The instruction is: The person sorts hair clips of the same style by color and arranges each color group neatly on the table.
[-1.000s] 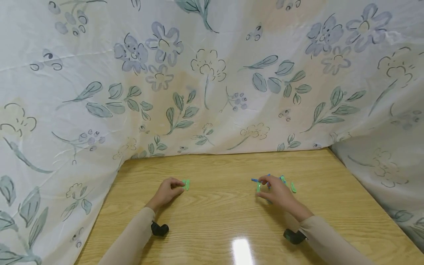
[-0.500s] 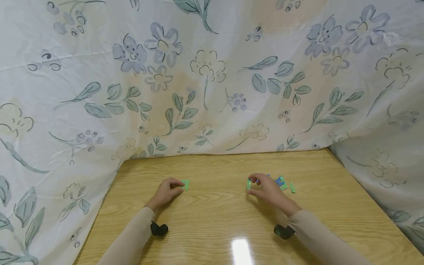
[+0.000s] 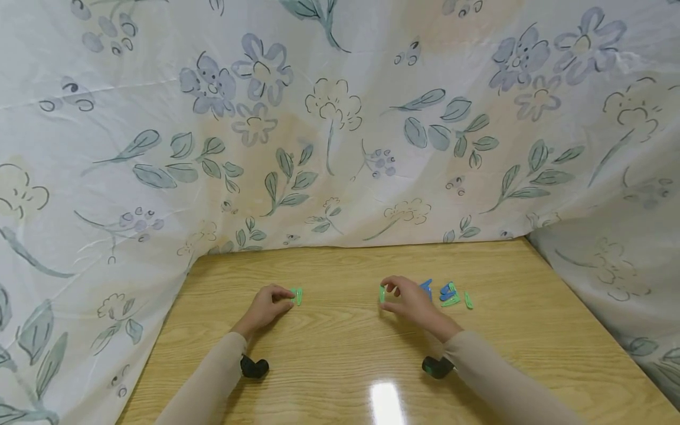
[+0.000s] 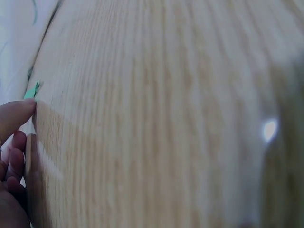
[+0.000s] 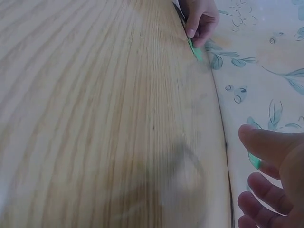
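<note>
My right hand (image 3: pixel 409 300) is over the middle right of the table, pinching a green snap hair clip (image 3: pixel 382 294) upright between thumb and fingertips. The right wrist view shows this clip (image 5: pixel 254 160) partly behind the thumb. On the left, my left hand (image 3: pixel 265 308) stays low at the table with thumb and fingertips on a green hair clip (image 3: pixel 293 293), mostly covered by the fingers. Right beside it lies another green hair clip (image 3: pixel 300 297). In the left wrist view, green (image 4: pixel 32 91) shows just past a fingertip.
Right of my right hand lie blue hair clips (image 3: pixel 448 291), a green clip (image 3: pixel 451 301) and a lone green clip (image 3: pixel 468 300). Another blue clip (image 3: pixel 427 287) lies partly behind that hand. A floral cloth (image 3: pixel 340 177) hangs around the wooden table (image 3: pixel 329 366).
My right hand has moved left with the green hair clip, away from the pile, uncovering more blue and green clips. The left hand has stayed in place.
</note>
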Motion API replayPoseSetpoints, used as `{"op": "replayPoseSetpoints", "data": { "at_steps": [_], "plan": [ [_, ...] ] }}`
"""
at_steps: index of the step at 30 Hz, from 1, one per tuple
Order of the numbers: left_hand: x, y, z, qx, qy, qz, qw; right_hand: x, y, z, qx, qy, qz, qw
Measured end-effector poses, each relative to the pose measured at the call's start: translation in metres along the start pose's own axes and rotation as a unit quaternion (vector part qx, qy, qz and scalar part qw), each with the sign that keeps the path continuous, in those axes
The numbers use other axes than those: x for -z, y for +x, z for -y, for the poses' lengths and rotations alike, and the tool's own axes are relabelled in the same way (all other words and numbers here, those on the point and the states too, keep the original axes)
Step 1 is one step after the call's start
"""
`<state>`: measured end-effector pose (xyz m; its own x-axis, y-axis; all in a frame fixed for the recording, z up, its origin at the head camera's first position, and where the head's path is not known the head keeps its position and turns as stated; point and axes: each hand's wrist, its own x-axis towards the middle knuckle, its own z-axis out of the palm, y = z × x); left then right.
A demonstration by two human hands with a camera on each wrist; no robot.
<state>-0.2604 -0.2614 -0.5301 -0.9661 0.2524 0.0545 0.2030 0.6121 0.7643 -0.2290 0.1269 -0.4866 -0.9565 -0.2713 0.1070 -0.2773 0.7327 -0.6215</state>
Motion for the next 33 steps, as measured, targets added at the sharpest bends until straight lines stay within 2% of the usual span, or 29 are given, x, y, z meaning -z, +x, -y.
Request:
{"op": "replayPoseSetpoints", "data": {
  "at_steps": [16,21,26,33],
  "plan": [
    [0.004,-0.002,-0.001,-0.004,-0.007,0.006,0.9999,-0.025,0.015,0.028,0.010,0.014,0.019,1.000],
    [0.004,-0.001,0.001,-0.008,-0.005,0.008,0.9999,-0.035,0.023,0.036,0.027,0.019,0.034,0.999],
    [0.003,-0.001,0.000,0.002,-0.003,0.004,1.0000,-0.043,0.030,0.043,0.052,0.018,0.043,0.998],
    [0.001,0.000,0.000,-0.007,0.004,-0.001,1.0000,-0.055,0.038,0.049,0.055,0.027,0.056,0.997]
  ]
}}
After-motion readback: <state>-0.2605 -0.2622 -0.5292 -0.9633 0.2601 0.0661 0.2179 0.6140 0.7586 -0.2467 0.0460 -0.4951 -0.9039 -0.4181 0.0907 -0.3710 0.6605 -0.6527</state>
